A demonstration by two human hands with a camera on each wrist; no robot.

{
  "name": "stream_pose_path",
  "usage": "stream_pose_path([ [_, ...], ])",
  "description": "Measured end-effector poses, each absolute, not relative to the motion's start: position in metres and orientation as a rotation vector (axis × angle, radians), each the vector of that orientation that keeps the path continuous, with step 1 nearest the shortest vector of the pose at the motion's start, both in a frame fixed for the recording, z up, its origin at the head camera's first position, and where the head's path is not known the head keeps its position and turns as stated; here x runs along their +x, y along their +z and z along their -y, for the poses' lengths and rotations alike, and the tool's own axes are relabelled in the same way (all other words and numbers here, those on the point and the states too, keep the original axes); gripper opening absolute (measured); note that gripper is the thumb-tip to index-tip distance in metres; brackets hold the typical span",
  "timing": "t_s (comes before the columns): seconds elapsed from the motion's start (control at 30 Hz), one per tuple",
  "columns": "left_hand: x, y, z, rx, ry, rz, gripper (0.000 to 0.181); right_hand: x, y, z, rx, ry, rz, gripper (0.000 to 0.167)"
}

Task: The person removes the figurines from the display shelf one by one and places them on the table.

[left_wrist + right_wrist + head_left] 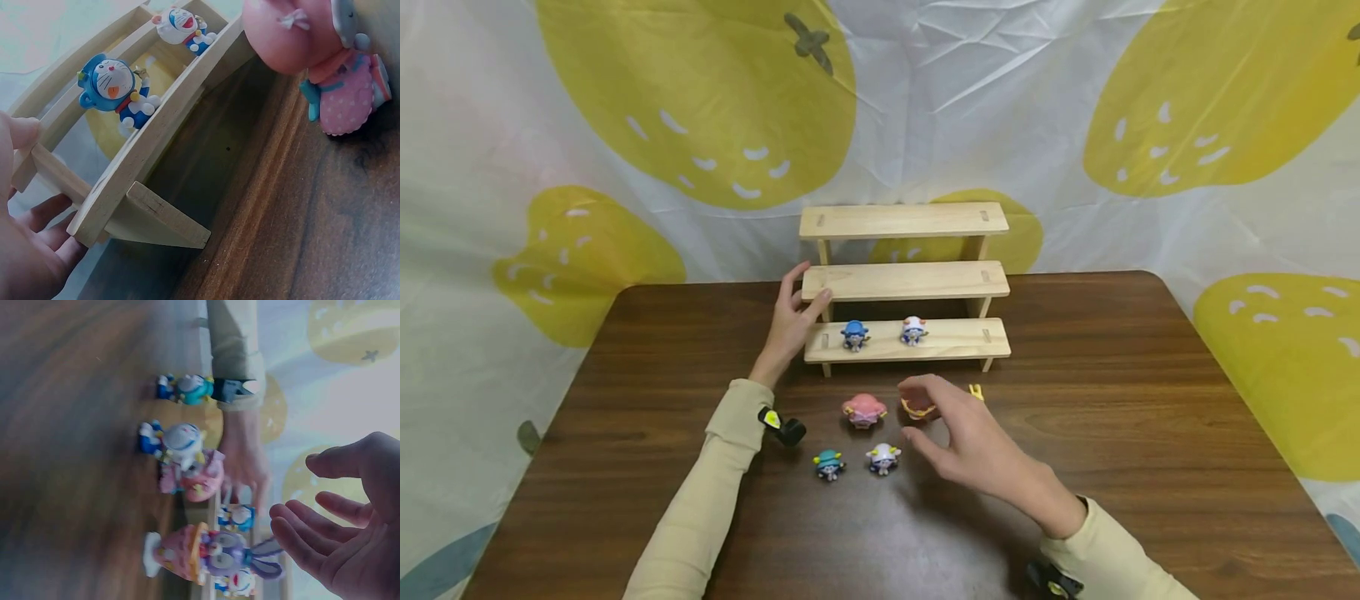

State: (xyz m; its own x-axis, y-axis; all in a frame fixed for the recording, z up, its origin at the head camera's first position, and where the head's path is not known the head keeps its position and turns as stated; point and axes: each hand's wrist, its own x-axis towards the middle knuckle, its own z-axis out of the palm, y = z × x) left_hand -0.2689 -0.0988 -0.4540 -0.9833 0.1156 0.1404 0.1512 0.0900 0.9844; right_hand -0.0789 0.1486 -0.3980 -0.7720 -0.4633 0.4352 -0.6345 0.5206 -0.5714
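A three-step wooden shelf (906, 282) stands at the back of the table. My left hand (787, 323) grips the left end of its middle step, the thumb at the front edge; the left wrist view shows this hand (37, 244) too. On the lowest step stand a blue-hatted figure (854, 336) and a white-hatted figure (913, 331). My right hand (981, 442) holds nothing, its fingers loosely bent, and partly hides an orange-edged figure (917, 410). Beside my right hand (350, 531), the right wrist view shows a purple rabbit-eared figure (226, 553).
In front of the shelf stand a pink figure (864, 411), a green-hatted figure (829, 465) and a white figure with yellow horns (883, 458). A yellow piece (976, 392) shows behind my right hand. A fruit-patterned cloth (700, 100) hangs behind the brown table (1112, 375).
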Motion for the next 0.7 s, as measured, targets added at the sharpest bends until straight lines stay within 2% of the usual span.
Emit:
stream_pose_path([
  [0.33, -0.269, -0.455, 0.100, -0.303, -2.054, 2.297, 0.065, -0.097, -0.384, -0.154, 0.891, 1.095, 2.396, 0.035],
  [0.7, -0.266, -0.451, 0.100, -0.297, -2.051, 2.314, 0.065, -0.127, -0.380, -0.164, 0.708, 1.011, 2.379, 0.035],
])
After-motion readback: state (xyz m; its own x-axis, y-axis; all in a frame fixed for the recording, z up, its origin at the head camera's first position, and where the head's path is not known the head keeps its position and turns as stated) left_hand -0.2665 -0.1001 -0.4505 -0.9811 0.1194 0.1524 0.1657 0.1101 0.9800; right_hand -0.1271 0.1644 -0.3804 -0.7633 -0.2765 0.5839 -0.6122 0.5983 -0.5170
